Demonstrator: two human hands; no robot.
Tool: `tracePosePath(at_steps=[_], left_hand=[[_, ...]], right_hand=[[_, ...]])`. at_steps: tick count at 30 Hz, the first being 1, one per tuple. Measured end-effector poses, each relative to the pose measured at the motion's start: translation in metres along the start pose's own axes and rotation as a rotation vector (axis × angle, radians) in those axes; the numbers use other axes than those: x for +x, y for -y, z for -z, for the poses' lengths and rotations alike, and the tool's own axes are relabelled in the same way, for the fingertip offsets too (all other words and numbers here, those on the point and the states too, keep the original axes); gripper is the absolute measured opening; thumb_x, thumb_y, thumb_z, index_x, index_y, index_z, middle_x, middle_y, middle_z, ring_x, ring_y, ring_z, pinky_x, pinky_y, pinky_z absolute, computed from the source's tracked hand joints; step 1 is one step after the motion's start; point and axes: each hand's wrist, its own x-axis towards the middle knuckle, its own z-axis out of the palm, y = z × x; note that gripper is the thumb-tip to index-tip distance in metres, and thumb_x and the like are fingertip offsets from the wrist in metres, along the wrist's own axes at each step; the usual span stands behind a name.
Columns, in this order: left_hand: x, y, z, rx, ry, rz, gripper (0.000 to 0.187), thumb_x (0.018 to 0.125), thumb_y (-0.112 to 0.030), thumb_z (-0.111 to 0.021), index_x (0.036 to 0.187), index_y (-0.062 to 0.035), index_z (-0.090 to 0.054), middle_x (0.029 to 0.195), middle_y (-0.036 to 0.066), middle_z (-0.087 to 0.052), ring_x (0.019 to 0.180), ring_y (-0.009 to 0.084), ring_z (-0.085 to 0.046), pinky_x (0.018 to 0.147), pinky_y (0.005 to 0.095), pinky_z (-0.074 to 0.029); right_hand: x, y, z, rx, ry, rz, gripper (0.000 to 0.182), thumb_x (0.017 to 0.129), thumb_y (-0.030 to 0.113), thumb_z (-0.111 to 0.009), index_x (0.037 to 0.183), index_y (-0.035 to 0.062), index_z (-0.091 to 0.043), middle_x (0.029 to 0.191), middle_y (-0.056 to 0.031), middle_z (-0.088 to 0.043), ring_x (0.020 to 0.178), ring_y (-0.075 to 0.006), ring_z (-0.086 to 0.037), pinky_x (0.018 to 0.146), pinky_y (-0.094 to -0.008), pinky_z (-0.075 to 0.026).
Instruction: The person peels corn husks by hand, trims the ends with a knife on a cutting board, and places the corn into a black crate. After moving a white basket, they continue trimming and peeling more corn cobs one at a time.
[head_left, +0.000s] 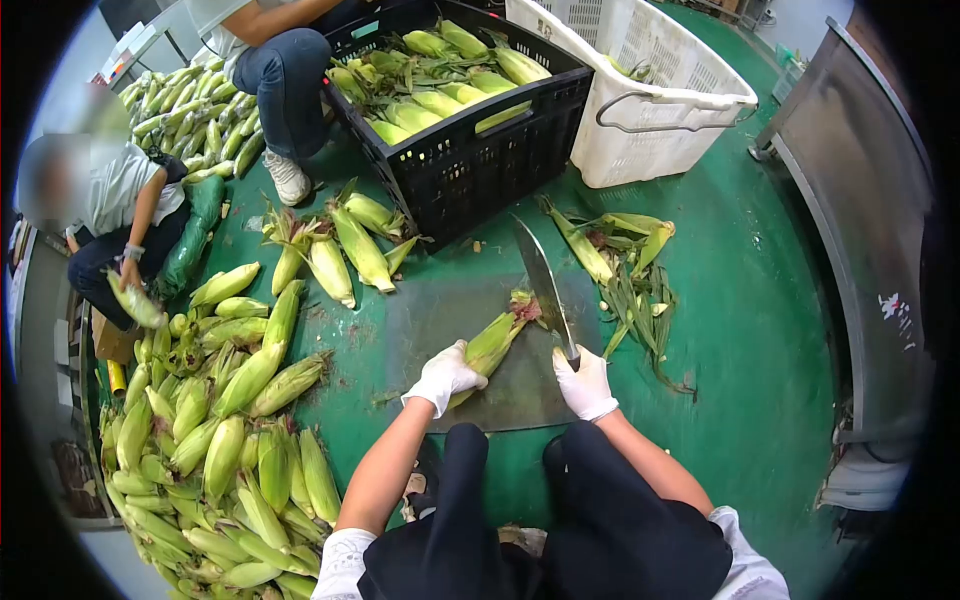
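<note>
My left hand (445, 378), in a white glove, is wrapped round the lower part of an ear of corn (490, 345) in its green husk. The corn's reddish silk end points up and right, close to the blade of a large knife (543, 280). My right hand (583, 383), gloved too, grips the knife's handle, with the blade pointing away from me and slightly left. Beneath both lies a dark cutting mat (425, 310) on the green floor.
A big heap of unhusked corn (225, 450) lies at my left. Ahead stand a black crate (480, 170) full of corn and a white basket (650, 130). Cut husk trimmings (645, 290) lie right of the mat. Two people sit at the upper left, one holding corn (135, 300).
</note>
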Motion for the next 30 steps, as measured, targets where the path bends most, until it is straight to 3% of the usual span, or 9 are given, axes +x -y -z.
tracePosePath(at_steps=[6,8,11,18,20,24,26,28,30], left_hand=[[0.025,0.037,-0.022,-0.172,-0.001,-0.110,0.075,0.056,-0.030,-0.081,0.121,-0.0041,-0.054,0.111,0.017,-0.065,0.105,0.0296,-0.063,0.088,0.0380,-0.050],[-0.003,0.043,-0.032,-0.865,0.276,-0.097,0.071,0.063,-0.017,-0.080,0.126,-0.0045,-0.052,0.119,0.012,-0.063,0.106,0.0228,-0.061,0.089,0.0349,-0.050],[-0.039,0.040,-0.051,-1.320,0.342,-0.282,0.072,0.071,-0.003,-0.076,0.135,-0.0052,-0.045,0.129,0.007,-0.056,0.108,0.0180,-0.058,0.095,0.0306,-0.044],[-0.036,0.036,-0.085,-1.503,0.401,-0.259,0.080,0.073,-0.027,-0.082,0.137,-0.0028,-0.041,0.127,0.009,-0.056,0.115,0.0227,-0.056,0.096,0.0386,-0.047],[-0.035,0.028,-0.088,-1.460,0.276,-0.227,0.067,0.077,-0.027,-0.080,0.131,-0.0045,-0.047,0.113,0.007,-0.062,0.102,0.0212,-0.061,0.086,0.0360,-0.051],[-0.042,0.050,-0.087,-1.416,-0.002,-0.277,0.055,0.086,-0.029,-0.071,0.129,-0.0039,-0.048,0.109,0.007,-0.062,0.097,0.0190,-0.061,0.085,0.0336,-0.051],[-0.057,0.082,-0.067,-1.596,0.021,-0.100,0.053,0.089,-0.031,-0.067,0.131,-0.0059,-0.046,0.114,0.009,-0.060,0.102,0.0238,-0.060,0.091,0.0388,-0.049],[-0.077,0.106,-0.044,-1.962,-0.106,-0.214,0.060,0.088,-0.040,-0.067,0.133,-0.0078,-0.043,0.121,0.011,-0.056,0.107,0.0274,-0.057,0.095,0.0440,-0.046],[-0.122,0.129,0.003,-1.825,-0.490,-0.335,0.071,0.086,-0.050,-0.065,0.137,-0.0086,-0.039,0.125,0.010,-0.052,0.110,0.0270,-0.054,0.096,0.0464,-0.045]], right_hand=[[0.015,-0.054,-0.022,-0.261,0.273,-0.268,0.044,0.083,0.040,-0.059,0.091,-0.0033,-0.067,0.096,-0.0327,-0.063,0.098,-0.0436,-0.062,0.088,-0.0465,-0.048],[0.013,-0.064,-0.030,-0.268,0.091,-0.200,0.041,0.084,0.038,-0.059,0.092,-0.0016,-0.064,0.090,-0.0285,-0.065,0.091,-0.0428,-0.064,0.082,-0.0471,-0.050],[0.010,-0.053,-0.020,-0.279,0.122,-0.192,0.041,0.085,0.039,-0.060,0.093,0.0000,-0.065,0.088,-0.0254,-0.066,0.086,-0.0415,-0.065,0.076,-0.0457,-0.050],[-0.004,0.008,-0.036,0.470,0.243,0.000,0.035,0.080,0.034,-0.075,0.093,0.0036,-0.062,0.076,-0.0003,-0.060,0.071,-0.0081,-0.049,0.067,-0.0279,-0.045],[-0.012,0.031,-0.040,0.792,0.351,-0.082,0.033,0.080,0.030,-0.077,0.095,0.0054,-0.061,0.084,0.0031,-0.060,0.078,-0.0073,-0.050,0.070,-0.0267,-0.044],[0.001,0.025,-0.023,0.155,0.140,0.108,0.015,0.080,0.009,-0.067,0.090,0.0057,-0.056,0.076,0.0023,-0.059,0.071,-0.0067,-0.054,0.067,-0.0253,-0.048],[0.014,0.024,-0.012,0.272,0.000,0.263,0.012,0.072,0.002,-0.057,0.083,0.0046,-0.052,0.066,0.0016,-0.047,0.058,-0.0062,-0.040,0.052,-0.0277,-0.037],[0.025,0.039,0.012,0.125,-0.103,0.330,0.011,0.072,0.003,-0.056,0.081,0.0029,-0.050,0.064,-0.0045,-0.048,0.054,-0.0127,-0.040,0.052,-0.0308,-0.038],[0.045,0.035,0.029,-0.005,-0.225,0.390,0.014,0.070,0.004,-0.057,0.081,0.0022,-0.048,0.062,-0.0094,-0.046,0.054,-0.0228,-0.039,0.054,-0.0336,-0.039]])
